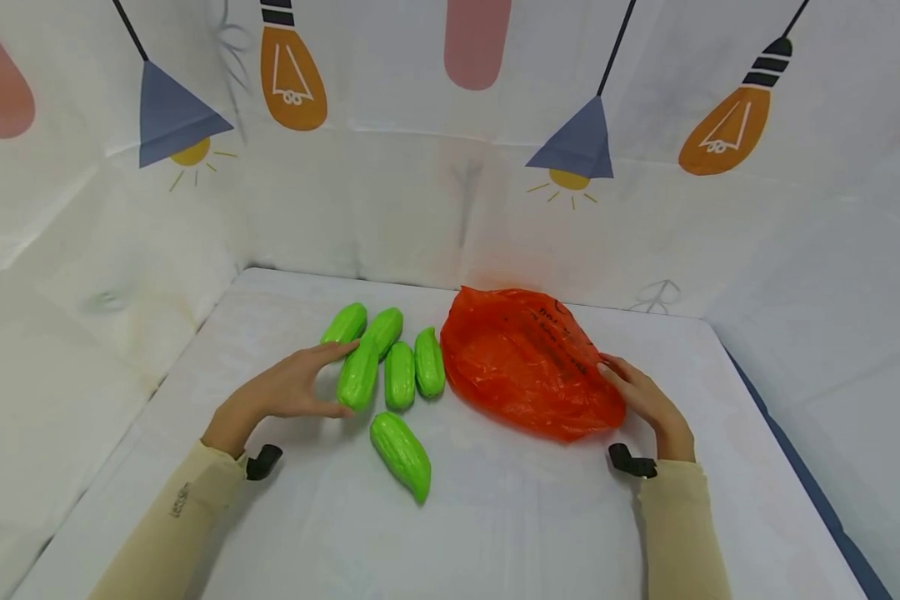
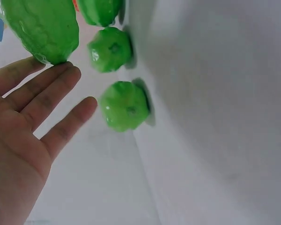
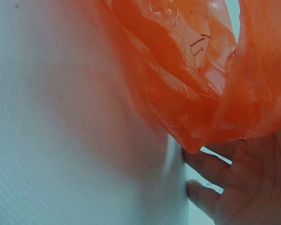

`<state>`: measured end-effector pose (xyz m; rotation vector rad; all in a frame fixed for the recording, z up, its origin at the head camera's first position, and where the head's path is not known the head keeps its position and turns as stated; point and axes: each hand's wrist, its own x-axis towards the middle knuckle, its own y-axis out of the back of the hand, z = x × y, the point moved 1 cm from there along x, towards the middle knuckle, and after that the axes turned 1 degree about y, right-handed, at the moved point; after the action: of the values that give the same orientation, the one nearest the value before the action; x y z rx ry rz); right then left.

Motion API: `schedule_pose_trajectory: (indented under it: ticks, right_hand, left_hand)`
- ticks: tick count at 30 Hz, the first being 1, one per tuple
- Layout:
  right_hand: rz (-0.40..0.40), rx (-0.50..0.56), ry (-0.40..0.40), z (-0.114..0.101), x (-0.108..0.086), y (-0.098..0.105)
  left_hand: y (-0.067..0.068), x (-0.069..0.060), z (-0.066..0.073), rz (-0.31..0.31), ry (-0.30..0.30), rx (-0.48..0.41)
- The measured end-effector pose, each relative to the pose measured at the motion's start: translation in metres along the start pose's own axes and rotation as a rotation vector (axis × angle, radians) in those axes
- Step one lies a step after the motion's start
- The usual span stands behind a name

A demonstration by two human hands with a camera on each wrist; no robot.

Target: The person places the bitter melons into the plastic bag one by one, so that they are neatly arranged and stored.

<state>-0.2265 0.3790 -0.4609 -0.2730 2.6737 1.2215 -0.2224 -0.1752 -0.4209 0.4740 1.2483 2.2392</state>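
Note:
Thumb and fingertips of my left hand (image 1: 288, 385) hold a glossy green bitter melon (image 1: 358, 381) from its left side. In the left wrist view, this bitter melon (image 2: 44, 30) appears above the tabletop, the fingers fairly straight at its end and the thumb out of sight. Close by lie more bitter melons, one at the back left (image 1: 345, 322) and one in the middle (image 1: 400, 377). My right hand (image 1: 648, 404) grips the right edge of a crumpled red plastic bag (image 1: 525, 367); the bag partly hides its fingers in the right wrist view.
Nearer the front of the white table (image 1: 495, 517), a single bitter melon (image 1: 401, 454) lies apart from the group. Another bitter melon (image 1: 430, 364) lies beside the bag's left edge. White sheeting (image 1: 397, 217) printed with lamps and bulbs stands behind the table and at both sides.

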Motion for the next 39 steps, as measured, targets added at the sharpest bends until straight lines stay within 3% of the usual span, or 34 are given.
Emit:
schedule_pose_trajectory:
  ticks: [19,32,39]
  right_hand:
    - [-0.004,0.007,-0.009,-0.005,-0.003,-0.001]
    - [-0.013,0.010,-0.019,-0.006,-0.002,0.001]
    - [-0.012,0.011,-0.017,-0.003,-0.002,0.000]
  left_hand:
    - [-0.001,0.028,0.020,0.009,0.028,0.012]
    - [0.000,0.073,0.045,-0.005,-0.052,0.015]
    - [-0.004,0.096,0.062,-0.053,-0.056,0.021]
